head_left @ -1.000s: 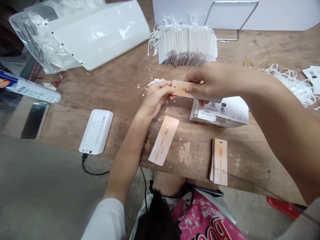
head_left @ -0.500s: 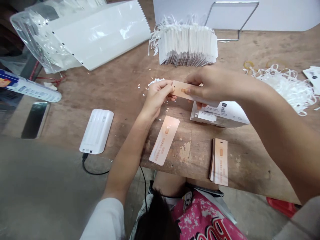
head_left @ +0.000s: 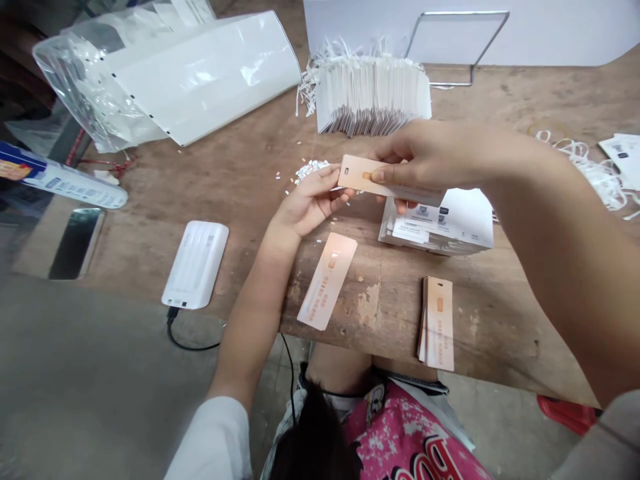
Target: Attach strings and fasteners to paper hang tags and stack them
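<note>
An orange paper hang tag (head_left: 364,175) with a slot at its left end is held level over the table. My right hand (head_left: 425,160) grips it, thumb on top and fingers underneath. My left hand (head_left: 313,200) is at the slotted end, fingers curled and thumb drawn in. Its fingertips reach the tag's edge, partly hidden behind it, so what they pinch is unclear. Below lies a single orange tag (head_left: 327,281), and to the right a stack of orange tags (head_left: 439,323). Small white punched-out bits (head_left: 311,170) lie heaped behind my left hand.
A pile of white printed cards (head_left: 450,220) sits under my right hand. Behind stands a row of strung white tags (head_left: 373,93) near a wire stand (head_left: 473,73). White strings (head_left: 595,173) lie right; a power bank (head_left: 196,265), phone (head_left: 76,243) and plastic packaging (head_left: 210,73) left.
My left thumb has slid off the tag's face to its left edge, and the slot now shows fully. My right hand still holds the tag, nearly in place. The view has shifted slightly.
</note>
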Demonstrator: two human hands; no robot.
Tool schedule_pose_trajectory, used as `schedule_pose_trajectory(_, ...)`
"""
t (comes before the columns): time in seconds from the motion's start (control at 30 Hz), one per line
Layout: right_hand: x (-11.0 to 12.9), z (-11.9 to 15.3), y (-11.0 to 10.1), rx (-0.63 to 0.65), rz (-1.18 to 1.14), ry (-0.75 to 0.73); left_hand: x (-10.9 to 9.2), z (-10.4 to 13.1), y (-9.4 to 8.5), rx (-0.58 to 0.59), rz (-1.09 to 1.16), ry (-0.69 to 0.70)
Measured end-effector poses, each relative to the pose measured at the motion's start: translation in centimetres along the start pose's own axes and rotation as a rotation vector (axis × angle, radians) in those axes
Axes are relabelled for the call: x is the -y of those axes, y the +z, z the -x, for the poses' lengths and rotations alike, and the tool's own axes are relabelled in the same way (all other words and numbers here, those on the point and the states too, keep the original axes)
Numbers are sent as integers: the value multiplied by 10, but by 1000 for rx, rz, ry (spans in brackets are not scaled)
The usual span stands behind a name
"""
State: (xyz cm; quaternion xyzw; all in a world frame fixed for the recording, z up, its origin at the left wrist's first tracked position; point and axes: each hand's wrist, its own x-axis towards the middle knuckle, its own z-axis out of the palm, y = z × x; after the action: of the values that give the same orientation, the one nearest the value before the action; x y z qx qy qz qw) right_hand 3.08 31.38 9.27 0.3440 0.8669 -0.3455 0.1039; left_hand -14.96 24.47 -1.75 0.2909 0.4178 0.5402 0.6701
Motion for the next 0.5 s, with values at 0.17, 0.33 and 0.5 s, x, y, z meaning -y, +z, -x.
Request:
schedule_pose_trajectory(0.17,0,0,-3,25,-52,-56,10,-2,-3,-1,-27,37)
schedule_pose_trajectory(0.33,-3,1,-4,53,-87,-105,12,1,2,60,-47,84)
schedule_pose_trajectory(0.5,-5,3,-2,38,-35,-87,7,4,7,54,-128,108)
